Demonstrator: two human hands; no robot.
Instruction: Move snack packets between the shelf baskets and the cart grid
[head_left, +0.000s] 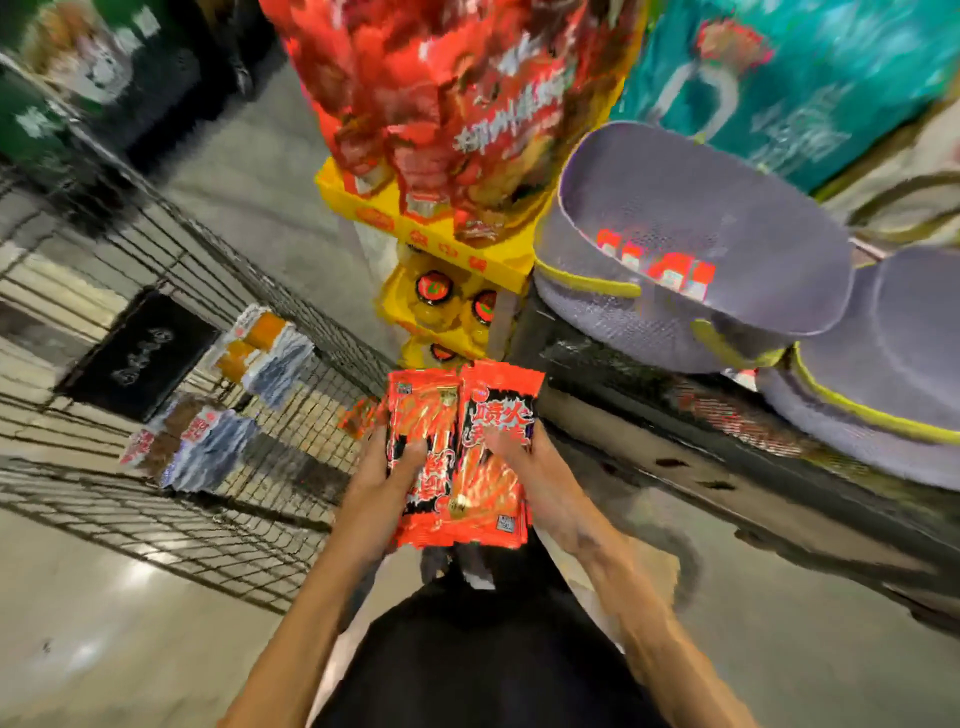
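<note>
Both hands hold a stack of red-orange snack packets (460, 457) in front of my body, between the cart and the shelf. My left hand (382, 467) grips the stack's left side with the thumb on top. My right hand (524, 462) grips the right side the same way. A grey basket with a yellow-green rim (587, 283) sits tilted on the shelf at the right, with a few red packets (660, 265) inside. A second grey basket (852, 410) lies further right. The wire cart grid (171, 291) stands at the left with packets (265, 353) hung on it.
A yellow display stand (415, 223) with large red bags (441, 104) rises straight ahead. Teal packs (810, 78) fill the upper right. The dark shelf edge (727, 467) runs diagonally on the right. More packets (192, 447) hang lower on the grid.
</note>
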